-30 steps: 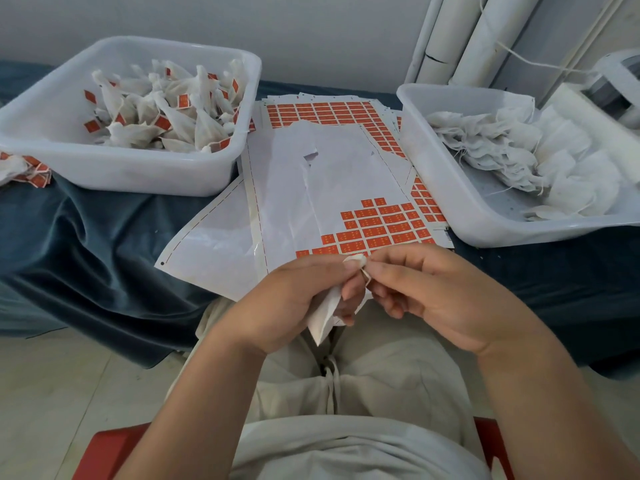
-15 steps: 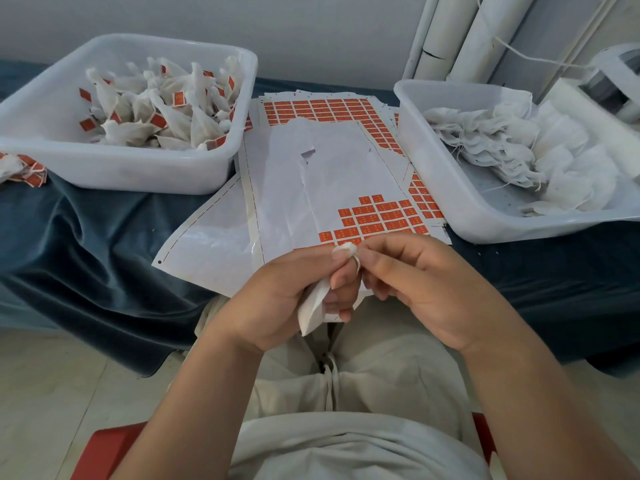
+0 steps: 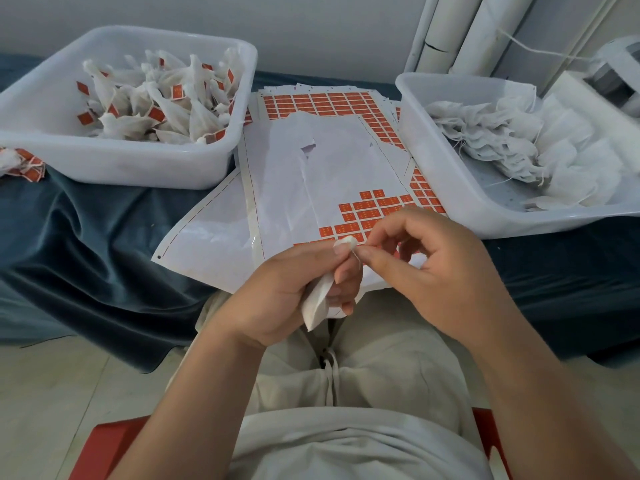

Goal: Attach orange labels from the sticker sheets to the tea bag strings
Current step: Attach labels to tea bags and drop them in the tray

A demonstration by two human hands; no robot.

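Observation:
A white tea bag (image 3: 317, 303) is gripped in my left hand (image 3: 287, 296), its gathered top poking out above my thumb. My right hand (image 3: 433, 268) pinches the bag's thin string (image 3: 356, 256) between thumb and forefinger right beside that top. Both hands hover over my lap at the near edge of the sticker sheets (image 3: 304, 188), which lie on the dark blue cloth. Orange labels (image 3: 370, 211) remain in rows on the top sheet, just beyond my fingers. No label is visible in either hand.
A white tub (image 3: 138, 164) at the left holds tea bags with orange labels. Another white tub (image 3: 460, 206) at the right holds unlabelled bags. A few labelled bags (image 3: 20, 164) lie at the far left edge. White tubes (image 3: 460, 32) lean against the wall.
My right hand's fingers have spread a little and now pinch the string at the bag's top. The left hand keeps its grip on the bag.

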